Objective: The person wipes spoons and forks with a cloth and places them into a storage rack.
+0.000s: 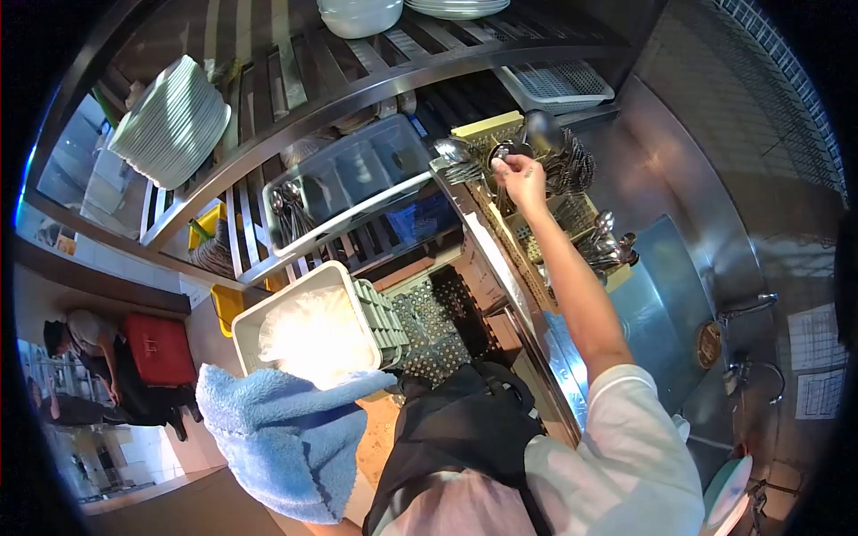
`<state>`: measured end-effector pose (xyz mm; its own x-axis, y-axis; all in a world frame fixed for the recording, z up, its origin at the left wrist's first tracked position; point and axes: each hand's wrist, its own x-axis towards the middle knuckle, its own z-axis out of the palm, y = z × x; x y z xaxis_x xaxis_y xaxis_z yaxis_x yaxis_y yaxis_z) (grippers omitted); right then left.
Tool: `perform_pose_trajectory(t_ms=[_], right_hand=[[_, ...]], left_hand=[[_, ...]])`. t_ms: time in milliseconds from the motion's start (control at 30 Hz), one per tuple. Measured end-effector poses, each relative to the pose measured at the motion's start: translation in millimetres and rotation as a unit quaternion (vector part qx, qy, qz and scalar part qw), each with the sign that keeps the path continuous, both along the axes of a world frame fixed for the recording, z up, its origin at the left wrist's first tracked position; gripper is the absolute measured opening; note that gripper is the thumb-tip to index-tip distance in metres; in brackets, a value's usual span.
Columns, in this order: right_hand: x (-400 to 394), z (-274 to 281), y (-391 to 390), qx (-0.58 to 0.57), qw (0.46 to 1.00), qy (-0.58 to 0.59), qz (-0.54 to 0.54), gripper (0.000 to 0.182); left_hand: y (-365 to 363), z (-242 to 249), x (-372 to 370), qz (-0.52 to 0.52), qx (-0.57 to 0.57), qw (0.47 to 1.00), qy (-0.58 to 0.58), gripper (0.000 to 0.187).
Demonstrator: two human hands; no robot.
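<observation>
My right hand [521,183] reaches out to the utensil rack [527,237] on the steel counter, its fingers pinched at a dark, round-ended utensil among the cutlery. Forks and spoons [458,161] stand just left of it, and a dense bunch of dark-looking cutlery [572,165] is on its right. More spoons [608,246] stick up nearer to me. A fluffy blue towel [286,438] hangs over my left hand at the lower left; the towel hides that hand's fingers.
A white crate [304,322] with a clear plastic liner stands below the shelves. Stacked plates [174,121] and a grey cutlery tub [349,174] sit on the slatted racks. A faucet [751,308] is at right. Another person [98,357] is at far left, beside a red container [159,348].
</observation>
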<state>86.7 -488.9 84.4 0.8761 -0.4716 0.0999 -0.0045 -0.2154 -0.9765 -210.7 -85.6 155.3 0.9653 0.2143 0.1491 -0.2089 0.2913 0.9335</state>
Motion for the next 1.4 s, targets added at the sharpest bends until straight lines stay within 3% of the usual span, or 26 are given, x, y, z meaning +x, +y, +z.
perform_pose_trajectory(t_ms=[33, 100, 233, 300, 333, 367, 433, 500, 567, 600, 700, 733, 900, 967, 1100, 1133, 1400], right_hand=[[5, -12, 2, 0.087, 0.996, -0.018, 0.011, 0.028], [3, -23, 4, -0.03, 0.997, -0.066, -0.01, 0.03], [-15, -31, 5, -0.054, 0.998, -0.014, -0.042, 0.044], [-9, -39, 9, -0.071, 0.985, 0.021, -0.156, 0.058], [-9, -35, 8, -0.032, 0.986, 0.055, -0.153, 0.069], [-8, -33, 10, -0.031, 0.986, 0.053, -0.152, 0.069], [-2, -38, 11, -0.136, 0.968, 0.053, -0.203, 0.069], [10, -45, 5, -0.12, 0.973, 0.042, -0.194, 0.072], [22, -56, -4, -0.088, 0.982, -0.025, -0.166, 0.068], [17, -48, -3, -0.136, 0.976, -0.015, -0.172, 0.058], [13, -36, -4, -0.077, 0.985, 0.053, -0.142, 0.045], [10, -36, -5, -0.095, 0.986, 0.016, -0.14, 0.037], [14, -42, -7, -0.098, 0.99, 0.019, -0.103, 0.032], [21, -48, -22, 0.095, 0.994, 0.041, 0.027, 0.035], [12, -14, -12, 0.136, 0.971, 0.12, 0.157, 0.033], [37, -53, -26, 0.031, 0.986, 0.093, 0.137, 0.027], [32, -51, -25, 0.048, 0.99, 0.055, 0.123, 0.021]], left_hand=[[-3, 1, -3, 0.002, 0.007, 1.0, -0.006, 0.049], [-7, 2, -16, 0.007, 0.019, 1.0, -0.016, 0.049], [-18, -4, -35, 0.015, 0.037, 0.999, -0.031, 0.05], [-23, -4, -40, 0.014, 0.047, 0.998, -0.042, 0.05], [-22, -4, -38, 0.013, 0.052, 0.997, -0.048, 0.05], [-24, -4, -38, 0.014, 0.057, 0.997, -0.053, 0.05], [-29, 0, -24, 0.013, 0.067, 0.996, -0.062, 0.05], [-29, 2, -19, 0.013, 0.077, 0.995, -0.069, 0.05], [-27, 2, -20, 0.013, 0.087, 0.993, -0.076, 0.05], [-30, 1, -22, 0.014, 0.092, 0.992, -0.08, 0.05], [-31, 1, -23, 0.012, 0.106, 0.99, -0.092, 0.05], [-30, 0, -24, 0.012, 0.11, 0.989, -0.096, 0.05], [-27, -3, -30, 0.006, 0.132, 0.985, -0.114, 0.05], [-29, -1, -17, 0.004, 0.141, 0.983, -0.12, 0.051], [-21, -4, -18, -0.003, 0.155, 0.98, -0.129, 0.051], [-25, -4, -19, -0.004, 0.159, 0.979, -0.13, 0.051], [-37, -7, -22, -0.002, 0.196, 0.969, -0.151, 0.051]])
